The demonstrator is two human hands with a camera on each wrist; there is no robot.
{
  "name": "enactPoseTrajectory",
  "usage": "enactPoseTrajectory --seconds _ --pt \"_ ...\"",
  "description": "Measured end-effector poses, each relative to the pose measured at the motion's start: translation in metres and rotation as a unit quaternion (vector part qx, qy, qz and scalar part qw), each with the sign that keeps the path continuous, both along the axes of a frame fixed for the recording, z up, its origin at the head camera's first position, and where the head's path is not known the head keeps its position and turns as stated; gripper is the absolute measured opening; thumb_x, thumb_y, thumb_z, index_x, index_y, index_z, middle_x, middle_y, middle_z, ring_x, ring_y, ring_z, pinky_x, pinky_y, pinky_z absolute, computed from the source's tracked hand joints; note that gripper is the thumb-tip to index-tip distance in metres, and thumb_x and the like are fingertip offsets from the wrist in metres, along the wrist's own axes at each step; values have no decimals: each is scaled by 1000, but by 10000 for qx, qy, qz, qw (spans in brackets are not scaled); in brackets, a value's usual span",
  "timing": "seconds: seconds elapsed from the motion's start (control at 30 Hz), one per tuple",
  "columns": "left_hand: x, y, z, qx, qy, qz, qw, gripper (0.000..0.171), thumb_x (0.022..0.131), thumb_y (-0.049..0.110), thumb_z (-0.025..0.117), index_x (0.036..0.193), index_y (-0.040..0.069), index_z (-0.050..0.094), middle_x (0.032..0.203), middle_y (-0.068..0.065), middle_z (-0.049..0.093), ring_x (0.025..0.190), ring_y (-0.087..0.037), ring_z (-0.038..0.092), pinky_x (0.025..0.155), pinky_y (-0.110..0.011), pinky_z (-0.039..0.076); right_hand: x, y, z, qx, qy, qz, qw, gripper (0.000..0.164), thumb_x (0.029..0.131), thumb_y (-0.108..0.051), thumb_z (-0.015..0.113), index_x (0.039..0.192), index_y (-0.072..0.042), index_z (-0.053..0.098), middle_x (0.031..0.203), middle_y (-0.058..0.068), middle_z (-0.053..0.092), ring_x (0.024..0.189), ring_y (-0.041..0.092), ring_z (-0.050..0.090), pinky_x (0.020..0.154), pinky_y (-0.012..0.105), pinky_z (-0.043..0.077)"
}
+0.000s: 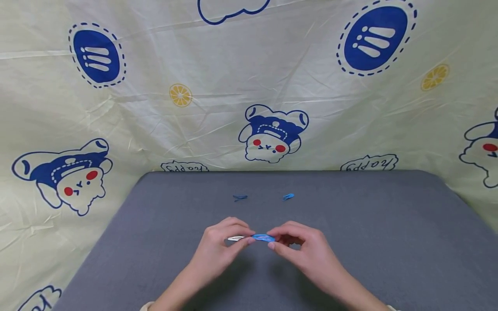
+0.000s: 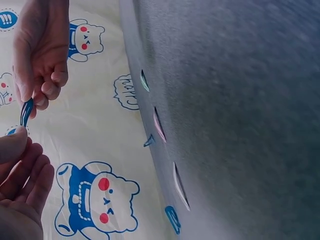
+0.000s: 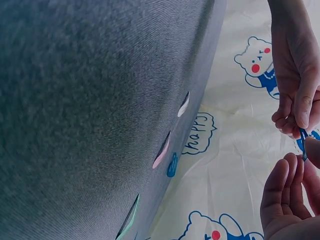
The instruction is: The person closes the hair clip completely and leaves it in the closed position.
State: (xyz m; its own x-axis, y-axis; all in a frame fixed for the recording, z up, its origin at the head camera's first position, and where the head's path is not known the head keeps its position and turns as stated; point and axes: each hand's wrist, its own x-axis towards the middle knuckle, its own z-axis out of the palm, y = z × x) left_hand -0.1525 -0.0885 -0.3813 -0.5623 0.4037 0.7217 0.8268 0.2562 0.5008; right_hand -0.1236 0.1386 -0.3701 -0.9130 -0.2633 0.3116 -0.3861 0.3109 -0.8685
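Observation:
Both hands meet over the front middle of the table at a small blue snap hair clip (image 1: 263,237), held lengthwise between them. My left hand (image 1: 219,242) pinches its left end between thumb and forefinger, and my right hand (image 1: 305,244) pinches the right end. In the left wrist view the held clip (image 2: 26,113) spans from one set of fingertips to the other. A white hair clip (image 1: 235,238) shows beside the left thumb, lying on the table beyond the hand. A pink hair clip (image 2: 159,125) and a green hair clip (image 2: 144,80) lie in line with it.
Farther back on the grey table (image 1: 369,207) lie a dark blue hair clip (image 1: 240,197) and a brighter blue hair clip (image 1: 288,197). A cream cloth (image 1: 218,129) printed with bears hangs behind the table's far edge and runs down both sides.

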Motion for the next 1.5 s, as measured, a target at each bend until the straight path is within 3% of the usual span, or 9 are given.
enactPoseTrajectory --seconds 0.47,0.63,0.8,1.17,1.5 --pt "-2 -18 -14 -79 -699 196 9973 16 80 4 81 92 13 76 90 6 68 83 -12 64 73 -29 54 -16 -13 -10 176 -12 486 9987 13 86 -23 78 98 -27 74 91 -9 67 78 14 64 74 30 55" --pt "-3 -23 -14 -121 -1013 184 9946 18 79 3 80 92 15 76 90 7 68 83 -11 64 73 -32 55 -21 -16 -12 306 -114 593 9977 14 86 -23 78 99 -26 74 89 -8 66 79 14 64 74 30 55" --pt "-4 -28 -12 -373 -1330 141 9903 17 81 1 79 89 15 75 89 10 67 82 -8 63 72 -29 55 -26 -20 -12 421 -270 734 9960 13 87 -24 77 99 -22 74 88 -7 66 78 14 62 73 29 54" --pt "-8 -39 -17 -1064 -1618 174 9809 11 81 -2 78 85 8 73 84 12 64 78 -4 61 73 -25 54 -36 -33 -22 796 -616 966 9902 10 87 -14 76 96 -17 74 85 -11 66 75 12 62 66 29 53" --pt "-13 -45 -25 -1460 -1926 215 9701 7 84 2 76 85 9 74 82 12 64 77 -3 60 71 -25 53 -45 -39 -27 1169 -632 1185 9840 9 86 -14 77 94 -13 74 80 -10 65 73 11 60 62 27 51"
